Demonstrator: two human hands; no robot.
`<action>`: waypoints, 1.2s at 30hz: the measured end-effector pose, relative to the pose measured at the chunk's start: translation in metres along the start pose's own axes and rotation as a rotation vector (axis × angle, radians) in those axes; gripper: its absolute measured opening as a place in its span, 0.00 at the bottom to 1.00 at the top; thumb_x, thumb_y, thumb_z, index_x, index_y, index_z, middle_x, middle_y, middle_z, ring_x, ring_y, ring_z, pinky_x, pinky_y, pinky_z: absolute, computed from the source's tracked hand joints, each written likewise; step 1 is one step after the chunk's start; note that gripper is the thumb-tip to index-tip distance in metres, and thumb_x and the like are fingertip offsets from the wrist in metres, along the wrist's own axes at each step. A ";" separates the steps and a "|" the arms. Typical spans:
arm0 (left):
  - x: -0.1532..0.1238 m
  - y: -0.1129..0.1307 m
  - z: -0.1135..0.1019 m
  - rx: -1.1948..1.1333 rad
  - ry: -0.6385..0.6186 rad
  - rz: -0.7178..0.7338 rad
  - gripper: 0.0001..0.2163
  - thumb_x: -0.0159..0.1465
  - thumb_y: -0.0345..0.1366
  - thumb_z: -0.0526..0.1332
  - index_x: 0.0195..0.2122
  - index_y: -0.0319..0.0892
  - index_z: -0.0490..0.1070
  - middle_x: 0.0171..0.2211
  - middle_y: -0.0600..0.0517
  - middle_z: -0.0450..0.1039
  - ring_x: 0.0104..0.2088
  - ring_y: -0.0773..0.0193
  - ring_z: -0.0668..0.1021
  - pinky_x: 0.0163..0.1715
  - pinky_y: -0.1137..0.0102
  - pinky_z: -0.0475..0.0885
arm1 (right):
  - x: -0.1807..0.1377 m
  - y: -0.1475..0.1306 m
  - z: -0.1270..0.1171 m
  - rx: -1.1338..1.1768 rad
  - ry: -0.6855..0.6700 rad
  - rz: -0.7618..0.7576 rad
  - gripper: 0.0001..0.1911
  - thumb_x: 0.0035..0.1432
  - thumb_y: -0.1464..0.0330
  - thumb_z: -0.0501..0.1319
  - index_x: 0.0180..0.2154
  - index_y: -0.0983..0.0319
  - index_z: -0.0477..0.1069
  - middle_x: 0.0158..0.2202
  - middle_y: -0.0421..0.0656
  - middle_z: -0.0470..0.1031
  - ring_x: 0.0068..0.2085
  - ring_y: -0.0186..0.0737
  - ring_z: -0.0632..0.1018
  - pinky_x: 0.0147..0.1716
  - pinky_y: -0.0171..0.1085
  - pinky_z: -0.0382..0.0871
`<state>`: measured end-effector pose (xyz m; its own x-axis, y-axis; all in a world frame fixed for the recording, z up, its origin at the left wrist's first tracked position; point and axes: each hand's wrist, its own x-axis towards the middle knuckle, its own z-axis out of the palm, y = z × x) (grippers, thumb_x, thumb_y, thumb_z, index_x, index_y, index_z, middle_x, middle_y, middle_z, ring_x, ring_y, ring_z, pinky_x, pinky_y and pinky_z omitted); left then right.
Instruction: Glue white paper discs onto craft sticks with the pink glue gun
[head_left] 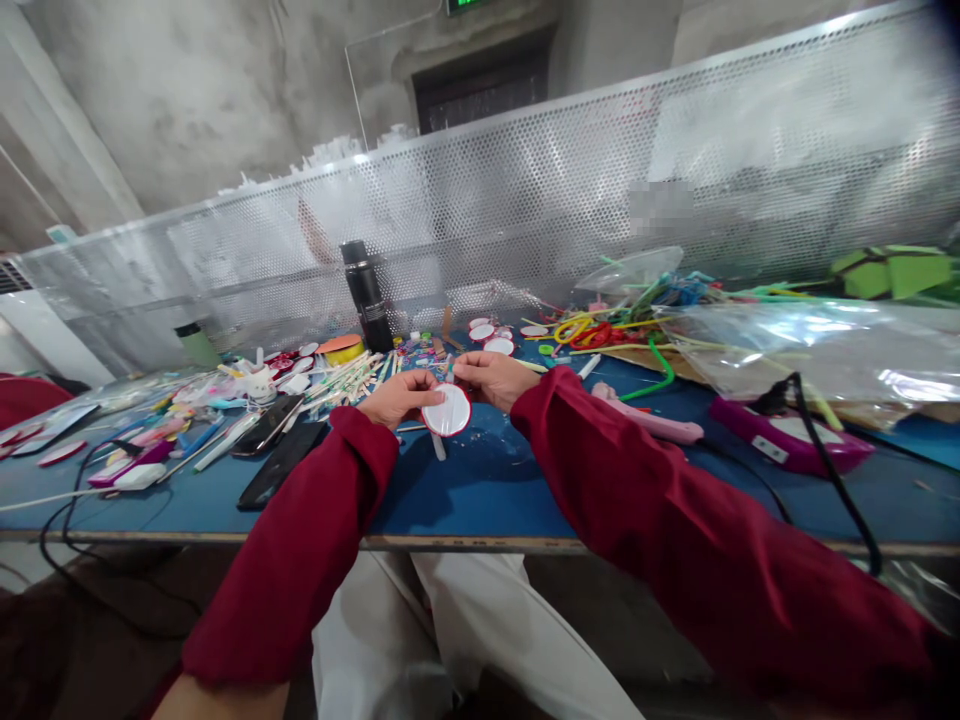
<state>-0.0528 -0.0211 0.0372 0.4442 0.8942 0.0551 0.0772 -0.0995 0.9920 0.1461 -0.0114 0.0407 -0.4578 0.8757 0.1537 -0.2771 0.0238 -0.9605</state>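
Note:
My left hand (401, 396) and my right hand (491, 378) meet over the blue table (480, 480), both in dark red sleeves. Together they pinch a round white disc with a red rim (448, 411). A pale stick (438, 446) pokes out below the disc. The left fingers curl on the disc's left edge, and the right fingers close on its upper right edge. Several more red-rimmed white discs (499, 345) lie just beyond my hands.
A black flask (367, 294) stands by the perforated metal screen (570, 190). Two dark phones (274, 445) lie at the left among sticks and cables. Pipe cleaners (592, 332), plastic bags (817, 350) and pink glue guns (780, 438) crowd the right.

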 end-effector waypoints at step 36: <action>0.002 0.001 0.001 0.057 0.043 0.096 0.19 0.44 0.39 0.74 0.27 0.39 0.64 0.20 0.60 0.63 0.18 0.76 0.64 0.19 0.76 0.56 | -0.001 0.000 0.004 0.061 0.005 0.014 0.11 0.48 0.67 0.71 0.28 0.62 0.69 0.22 0.36 0.70 0.23 0.29 0.69 0.28 0.33 0.67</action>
<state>-0.0507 -0.0197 0.0381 0.4130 0.8973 0.1557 0.0878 -0.2093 0.9739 0.1432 -0.0143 0.0412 -0.4580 0.8780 0.1388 -0.3215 -0.0180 -0.9468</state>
